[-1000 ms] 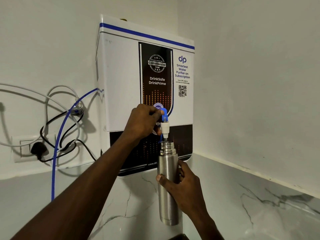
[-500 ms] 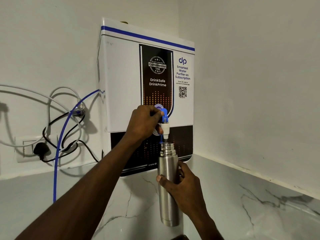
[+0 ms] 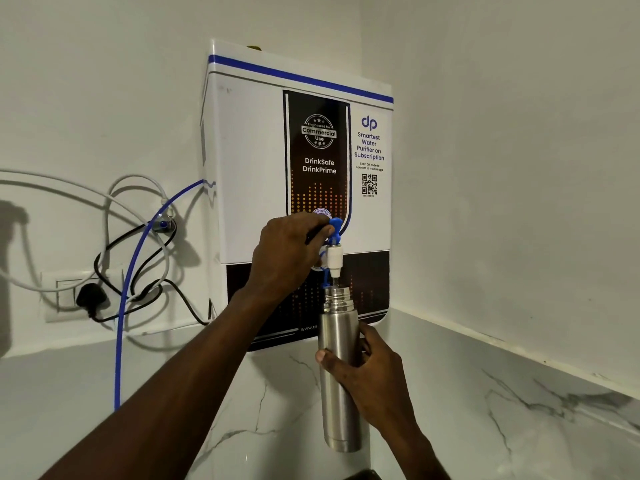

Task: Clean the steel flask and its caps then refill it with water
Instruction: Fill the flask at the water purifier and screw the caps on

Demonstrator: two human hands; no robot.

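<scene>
The steel flask (image 3: 338, 403) is upright and uncapped, its open mouth directly under the white spout of the tap (image 3: 335, 252). My right hand (image 3: 367, 372) grips the flask around its middle. My left hand (image 3: 289, 249) is closed on the blue tap lever (image 3: 335, 226) of the white water purifier (image 3: 249, 161) fixed to the wall. A thin stream of water runs from the spout into the flask's mouth. No caps are in view.
The marble counter (image 3: 485, 403) runs below into the wall corner at right. Left of the purifier hang a blue hose (image 3: 119, 341), white and black cables, and a black plug (image 3: 90, 295) in a wall socket.
The view has shifted slightly, so everything sits a little lower in frame. Both hands, the tap and the flask keep the same positions relative to each other.
</scene>
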